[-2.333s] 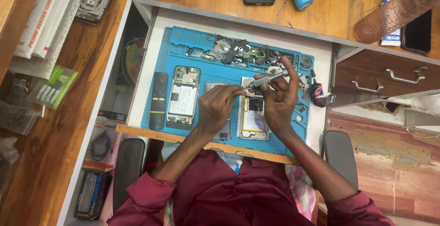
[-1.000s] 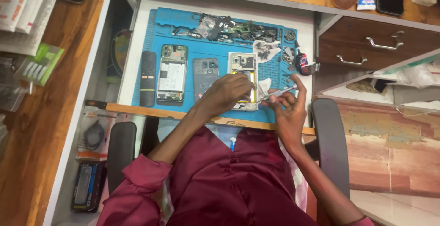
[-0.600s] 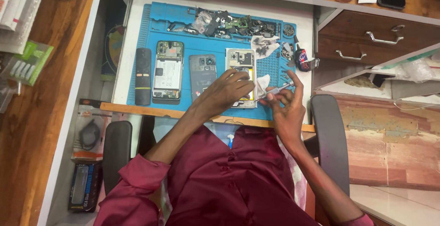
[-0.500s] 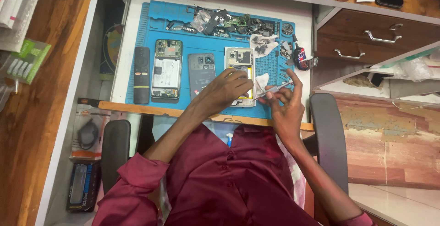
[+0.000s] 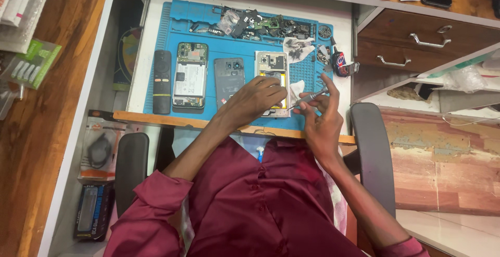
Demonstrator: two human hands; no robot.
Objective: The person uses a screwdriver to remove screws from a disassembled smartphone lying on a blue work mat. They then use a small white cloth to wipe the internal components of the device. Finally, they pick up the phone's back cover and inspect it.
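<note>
The right hand pinches a slim metal screwdriver between thumb and fingers, its tip angled toward the opened phone just to the hand's left. The left hand lies flat over that phone's lower half, fingers spread and pressing it down on the blue work mat; it grips nothing. The phone looks light, thin and rigid, but with its back off the exposed board and battery are likely fragile, so it is best steadied by its frame edges, away from the components. The screwdriver seems light and smooth, probably best controlled close to the tip. Beyond the left hand, farther left, lie a grey back cover, another opened phone and a black remote. Above both hands sits a pile of loose parts.
</note>
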